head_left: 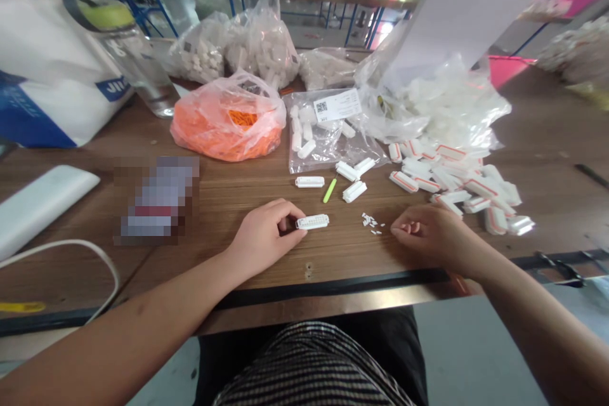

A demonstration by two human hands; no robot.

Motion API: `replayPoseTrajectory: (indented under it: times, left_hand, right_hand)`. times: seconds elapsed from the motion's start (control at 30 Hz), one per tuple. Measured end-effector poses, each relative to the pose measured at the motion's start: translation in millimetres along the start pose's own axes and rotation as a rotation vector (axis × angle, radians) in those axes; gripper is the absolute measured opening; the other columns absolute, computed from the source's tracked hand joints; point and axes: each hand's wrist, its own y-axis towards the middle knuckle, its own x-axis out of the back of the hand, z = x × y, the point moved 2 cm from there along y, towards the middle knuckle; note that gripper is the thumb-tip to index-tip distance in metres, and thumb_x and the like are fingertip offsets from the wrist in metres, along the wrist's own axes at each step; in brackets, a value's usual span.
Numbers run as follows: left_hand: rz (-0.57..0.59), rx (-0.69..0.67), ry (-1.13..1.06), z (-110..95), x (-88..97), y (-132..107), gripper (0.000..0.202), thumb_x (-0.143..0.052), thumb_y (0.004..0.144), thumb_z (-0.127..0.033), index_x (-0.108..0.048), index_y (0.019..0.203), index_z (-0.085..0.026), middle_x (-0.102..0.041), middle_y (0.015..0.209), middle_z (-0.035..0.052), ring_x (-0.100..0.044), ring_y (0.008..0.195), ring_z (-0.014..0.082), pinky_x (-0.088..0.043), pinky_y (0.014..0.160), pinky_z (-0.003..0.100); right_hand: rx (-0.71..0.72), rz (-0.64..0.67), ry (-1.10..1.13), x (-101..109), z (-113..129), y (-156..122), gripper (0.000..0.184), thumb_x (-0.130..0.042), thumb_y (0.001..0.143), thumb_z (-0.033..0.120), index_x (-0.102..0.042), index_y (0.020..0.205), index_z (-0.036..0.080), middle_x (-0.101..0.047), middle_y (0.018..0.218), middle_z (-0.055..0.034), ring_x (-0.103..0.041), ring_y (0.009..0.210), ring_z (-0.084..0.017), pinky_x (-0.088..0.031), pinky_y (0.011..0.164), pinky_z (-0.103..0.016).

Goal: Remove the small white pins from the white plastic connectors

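My left hand [266, 236] pinches a white plastic connector housing [313, 222] at its left end, just above the near edge of the wooden table [223, 203]. My right hand [425, 235] rests on the table with its fingers curled shut, and nothing shows between them. Just left of its fingertips lie several tiny white pieces [370, 223]. Farther ahead are a green-handled tool [330, 190] and several loose white housings [354, 191]. A heap of white parts with orange stripes [457, 187] lies beyond my right hand.
Behind the parts are an orange bag of orange pieces [228, 120], a labelled clear bag of white parts [323, 130], and more bags of white parts [261, 44]. A glass jar [136, 63], a white cable [80, 260], and a pixelated object [159, 200] stand left.
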Motion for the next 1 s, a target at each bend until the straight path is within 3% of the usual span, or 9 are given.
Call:
replayPoseTrajectory:
  times: [0.23,0.37,0.53,0.67,0.8,1.0]
  left_hand:
    - [0.005,-0.005,0.002,0,-0.3,0,0.010,-0.068,0.078,-0.021,-0.067,0.088,-0.022,-0.057,0.073,-0.0030,-0.052,0.064,0.0115,-0.039,0.062,0.026]
    - [0.002,0.004,0.008,0,-0.6,0,0.011,-0.068,0.077,-0.021,-0.067,0.088,-0.022,-0.057,0.073,-0.0027,-0.052,0.064,0.0117,-0.039,0.062,0.026]
    - [0.002,0.028,-0.015,-1,-1.2,-1,0.011,-0.067,0.077,-0.021,-0.067,0.088,-0.022,-0.056,0.072,-0.0034,-0.050,0.062,0.0114,-0.039,0.062,0.026]
    - [0.004,0.016,-0.018,-2,-1.0,-2,0.010,-0.066,0.078,-0.022,-0.067,0.088,-0.022,-0.055,0.072,-0.0037,-0.050,0.062,0.0114,-0.039,0.061,0.026]
    - [-0.002,0.011,-0.016,-2,-0.9,-2,0.010,-0.067,0.078,-0.021,-0.067,0.088,-0.022,-0.054,0.070,-0.0039,-0.050,0.061,0.0116,-0.038,0.061,0.026]
    - [0.003,0.011,-0.023,-4,-0.3,-1,0.010,-0.068,0.077,-0.020,-0.067,0.088,-0.021,-0.054,0.071,-0.0037,-0.051,0.063,0.0119,-0.039,0.062,0.027]
  right_hand:
    - [-0.116,0.061,0.035,-4,-12,-5,0.019,-0.057,0.076,0.034,-0.069,0.067,0.022,-0.069,0.066,-0.0022,-0.062,0.060,-0.017,-0.046,0.058,-0.031]
    - [-0.135,0.006,0.126,2,4,-1,0.023,-0.058,0.077,0.039,-0.068,0.066,0.022,-0.066,0.059,-0.0015,-0.058,0.055,-0.015,-0.042,0.052,-0.029]
    - [0.085,-0.067,0.416,1,59,20,0.020,-0.058,0.083,0.034,-0.064,0.069,0.020,-0.067,0.069,-0.0012,-0.058,0.064,-0.014,-0.045,0.060,-0.026]
    - [0.219,0.017,0.502,-17,90,44,0.016,-0.058,0.084,0.027,-0.065,0.074,0.018,-0.060,0.063,0.0008,-0.049,0.056,-0.010,-0.039,0.053,-0.024]
    - [0.250,0.061,0.517,-32,96,57,0.016,-0.058,0.084,0.026,-0.064,0.072,0.016,-0.050,0.055,0.0038,-0.039,0.050,-0.008,-0.032,0.048,-0.023]
    - [0.261,0.050,0.483,-33,96,53,0.016,-0.057,0.084,0.023,-0.064,0.071,0.016,-0.048,0.054,0.0045,-0.039,0.050,-0.008,-0.031,0.049,-0.024]
